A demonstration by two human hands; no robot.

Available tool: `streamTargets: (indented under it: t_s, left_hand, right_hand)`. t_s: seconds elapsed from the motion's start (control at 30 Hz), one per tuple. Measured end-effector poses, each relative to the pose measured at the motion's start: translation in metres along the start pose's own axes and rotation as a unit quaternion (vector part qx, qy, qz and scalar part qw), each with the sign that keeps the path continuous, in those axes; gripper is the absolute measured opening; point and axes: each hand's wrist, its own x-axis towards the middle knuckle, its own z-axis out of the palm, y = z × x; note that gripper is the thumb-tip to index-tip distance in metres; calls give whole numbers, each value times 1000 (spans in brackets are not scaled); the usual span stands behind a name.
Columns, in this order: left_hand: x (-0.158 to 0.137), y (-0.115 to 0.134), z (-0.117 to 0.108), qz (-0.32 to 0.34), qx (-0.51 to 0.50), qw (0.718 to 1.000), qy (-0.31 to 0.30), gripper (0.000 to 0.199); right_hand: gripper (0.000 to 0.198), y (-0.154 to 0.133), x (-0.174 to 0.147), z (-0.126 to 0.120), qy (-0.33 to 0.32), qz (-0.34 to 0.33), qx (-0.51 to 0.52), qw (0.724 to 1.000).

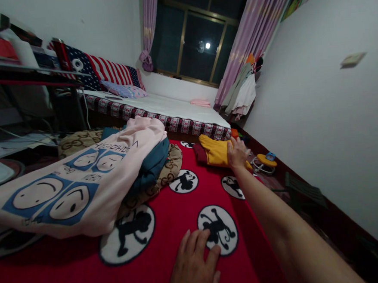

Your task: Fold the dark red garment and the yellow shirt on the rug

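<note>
A folded yellow garment (216, 151) with a dark red part (200, 154) at its left end lies near the far edge of the red blanket (171, 255). My right hand (238, 152) reaches far forward and rests on the garment's right end, its fingers stretched over the cloth. Close to me, my left hand (194, 262) lies on the blanket with its fingers spread and nothing in them. To its left, a pale pink top (120, 176) with blue cartoon-face prints is spread over a teal garment (154, 161) and a brown patterned cloth (173, 162).
Beyond the blanket stands a bed (173, 106) with a pale mat. A cluttered desk (29, 77) is at the left. Right of the blanket are a small yellow-seated stool (266, 160) and a dark slatted object (304, 187). Clothes (244, 94) hang beside the purple curtain (249, 29).
</note>
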Motion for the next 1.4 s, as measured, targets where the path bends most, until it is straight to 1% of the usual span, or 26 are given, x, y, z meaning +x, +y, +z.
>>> streamTargets:
  t_s: [0.03, 0.1, 0.13, 0.17, 0.2, 0.23, 0.3, 0.33, 0.37, 0.4, 0.47, 0.5, 0.53, 0.6, 0.67, 0.7, 0.77, 0.83, 0.87, 0.93, 1.03, 1.17, 1.27, 1.4]
  left_hand:
    - [0, 0, -1, -4, -12, 1000, -9, 34]
    - [2, 1, -3, -22, -41, 998, -35, 35]
    - [3, 2, -5, -35, -57, 997, -50, 36]
    - [4, 2, -7, -48, -74, 994, -63, 36]
    - [5, 3, -9, -61, -90, 991, -76, 36]
    - [7, 3, -11, -74, -105, 988, -85, 36]
    - [9, 5, -15, -94, -131, 982, -96, 35]
    - [10, 6, -17, -103, -140, 980, -95, 35]
    - [10, 6, -19, -110, -148, 979, -90, 34]
    - [11, 7, -20, -116, -153, 978, -83, 34]
    - [12, 8, -23, -119, -158, 978, -67, 33]
    - [13, 8, -24, -116, -160, 978, -60, 32]
    - [14, 7, -24, -111, -163, 979, -53, 31]
    - [15, 5, -24, -102, -172, 979, -42, 26]
    - [16, 2, -24, -102, -179, 978, -37, 21]
    - [16, 0, -23, -111, -174, 978, -32, 21]
    - [16, -4, -23, -153, -129, 980, -8, 24]
    - [16, -8, -24, -214, -51, 975, 17, 36]
    - [17, -9, -24, -237, -10, 971, 18, 44]
    - [18, -10, -24, -256, 50, 965, -13, 51]
    - [22, -11, -21, -237, 102, 964, -68, 49]
    - [31, -22, -18, -201, 127, 966, -106, 50]
    - [40, -35, -18, -184, 123, 969, -114, 51]
    - [46, -44, -17, -189, 117, 969, -104, 51]
  right_hand:
    - [55, 8, -2, 0, -23, 31, 6, 999]
    - [55, 23, -9, -1, -86, 62, 18, 994]
    - [56, 27, -14, -1, -104, 66, 22, 992]
    - [58, 29, -19, -2, -103, 73, 23, 992]
    - [60, 29, -26, -3, -87, 84, 22, 992]
    - [62, 27, -36, -4, -56, 92, 21, 994]
    - [62, 17, -64, -5, 22, 84, 23, 996]
    - [59, 10, -83, -5, 48, 59, 30, 997]
    - [58, 4, -103, -4, 39, 22, 43, 998]
    - [55, -3, -124, -4, -5, -20, 55, 998]
    - [52, -14, -165, -7, -123, -116, 66, 983]
    - [51, -19, -183, -10, -166, -152, 65, 972]
    - [51, -23, -199, -14, -191, -177, 61, 964]
    - [51, -29, -222, -24, -195, -190, 52, 961]
    - [48, -30, -238, -35, -185, -180, 53, 965]
    - [47, -30, -244, -39, -180, -175, 59, 966]
    - [44, -29, -253, -45, -164, -172, 76, 968]
    - [42, -27, -260, -47, -149, -176, 97, 968]
    - [41, -26, -262, -48, -144, -178, 108, 967]
    - [39, -25, -266, -47, -137, -182, 130, 965]
    - [36, -23, -268, -46, -127, -188, 161, 960]
    - [35, -19, -267, -43, -114, -201, 195, 953]
    - [33, -15, -264, -38, -108, -203, 226, 947]
    - [30, -12, -262, -33, -92, -207, 260, 939]
